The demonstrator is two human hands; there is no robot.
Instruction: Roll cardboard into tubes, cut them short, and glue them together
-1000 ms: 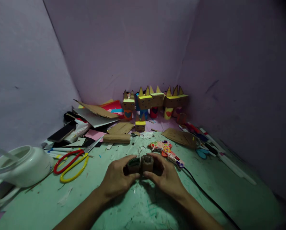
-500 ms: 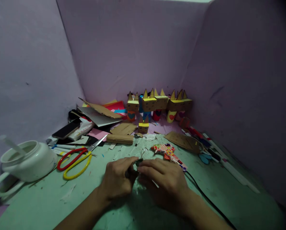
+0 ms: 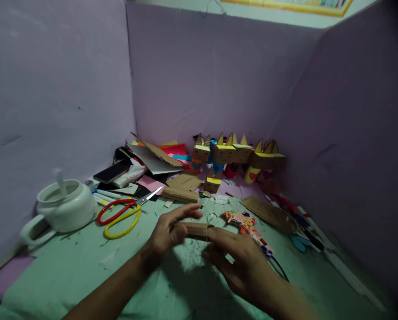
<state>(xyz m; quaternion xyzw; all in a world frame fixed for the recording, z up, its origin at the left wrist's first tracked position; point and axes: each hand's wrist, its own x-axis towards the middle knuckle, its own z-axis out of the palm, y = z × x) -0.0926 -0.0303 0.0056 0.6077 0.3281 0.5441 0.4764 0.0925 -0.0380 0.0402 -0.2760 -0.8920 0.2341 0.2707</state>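
Observation:
Between my two hands lies a small brown cardboard tube, turned sideways above the table. My left hand has its left end at the thumb, while the index finger is raised and stretched out above it; the thumb is slightly blurred and the lower fingers are hidden. At the tube's other end, my right hand has its fingertips closed on the edge, the index finger against the end. Whether that fingertip goes inside, I cannot tell. Just beyond my right hand is a glue gun with a colourful patterned covering.
Red-and-yellow scissors and a white pot are at left. Behind stand cardboard animal figures, a small cardboard head, a cardboard roll and stacked sheets. A cardboard piece and pens lie right. Lilac panels surround the green table.
My view has tilted up and shifted left. My hands have drawn a little apart, the left index finger has lifted, and the cardboard tube now shows lengthwise between them.

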